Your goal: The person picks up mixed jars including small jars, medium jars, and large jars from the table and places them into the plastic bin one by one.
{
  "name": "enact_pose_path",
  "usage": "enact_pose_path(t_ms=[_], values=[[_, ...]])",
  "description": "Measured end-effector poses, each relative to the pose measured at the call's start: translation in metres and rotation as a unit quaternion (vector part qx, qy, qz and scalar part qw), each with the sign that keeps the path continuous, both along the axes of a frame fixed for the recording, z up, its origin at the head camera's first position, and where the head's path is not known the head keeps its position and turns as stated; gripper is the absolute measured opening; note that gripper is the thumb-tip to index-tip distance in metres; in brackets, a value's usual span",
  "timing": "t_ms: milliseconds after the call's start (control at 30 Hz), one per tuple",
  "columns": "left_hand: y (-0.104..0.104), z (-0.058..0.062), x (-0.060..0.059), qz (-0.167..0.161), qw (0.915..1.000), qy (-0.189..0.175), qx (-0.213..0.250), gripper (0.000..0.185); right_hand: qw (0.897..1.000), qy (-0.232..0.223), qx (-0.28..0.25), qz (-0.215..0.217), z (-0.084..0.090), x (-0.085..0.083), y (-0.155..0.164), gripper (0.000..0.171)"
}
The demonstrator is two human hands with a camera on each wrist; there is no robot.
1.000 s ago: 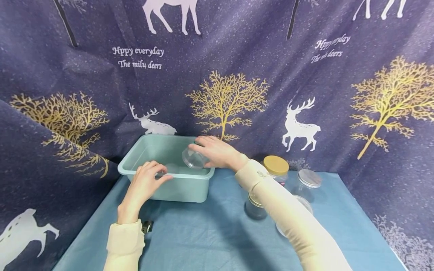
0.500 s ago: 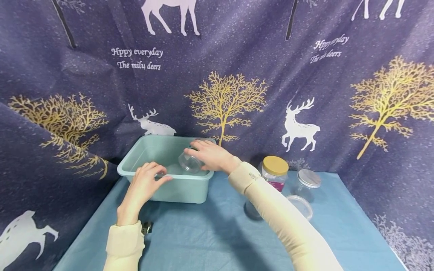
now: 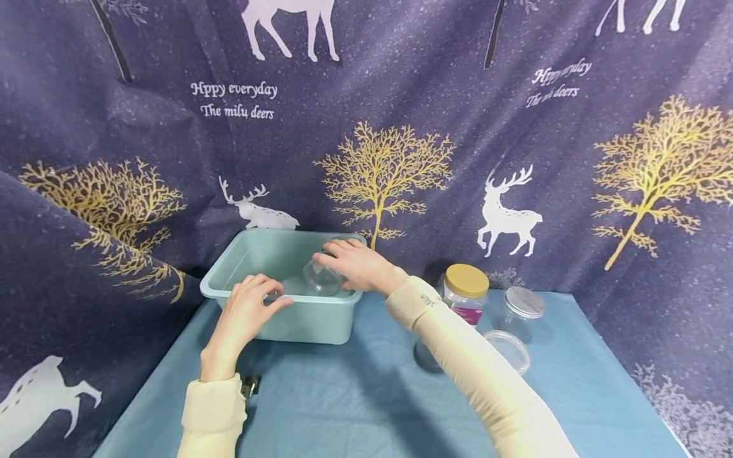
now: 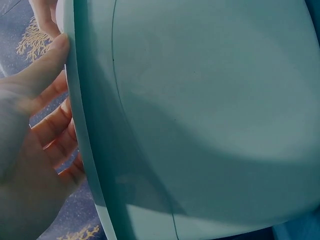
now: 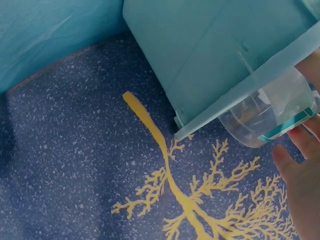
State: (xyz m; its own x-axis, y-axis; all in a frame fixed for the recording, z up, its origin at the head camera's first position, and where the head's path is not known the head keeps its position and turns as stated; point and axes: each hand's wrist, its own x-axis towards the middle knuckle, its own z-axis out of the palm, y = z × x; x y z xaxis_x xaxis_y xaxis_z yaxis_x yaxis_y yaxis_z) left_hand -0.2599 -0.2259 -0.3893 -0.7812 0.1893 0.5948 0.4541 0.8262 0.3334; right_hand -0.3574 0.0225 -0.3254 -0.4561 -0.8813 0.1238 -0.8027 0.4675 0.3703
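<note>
OK, right hand (image 3: 357,264) is gripping a clear jar (image 3: 322,277), fingers curled round it, tilted over the teal bin (image 3: 298,318) at its 3 o'clock rim. Left hand (image 3: 247,310) is holding the bin's 6 o'clock rim, fingers hooked over, thumb outside. Gold-lid jar (image 3: 465,289) & silver-lid jar (image 3: 520,308) are sitting on the tabletop (image 3: 355,407) at 3 o'clock of the bin.

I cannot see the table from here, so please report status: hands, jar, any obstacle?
Right hand grips clear jar, tilted over the green bin. Left hand holds bin's near rim. Nothing blocks; other jars stand apart at right.
</note>
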Motion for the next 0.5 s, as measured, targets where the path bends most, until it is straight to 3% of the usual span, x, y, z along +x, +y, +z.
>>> enact_pose_path(t_ms=[267,500], values=[[0.0003,-0.0010,0.0004,-0.002,1.0000,-0.005,0.007,0.021,1.000,-0.003,0.008,-0.006,-0.0033,0.0002,0.0008,0.091],[-0.0002,0.0010,-0.0001,-0.001,1.0000,-0.003,-0.003,0.021,0.999,-0.028,-0.008,-0.022,0.0041,0.0009,0.0055,0.090]])
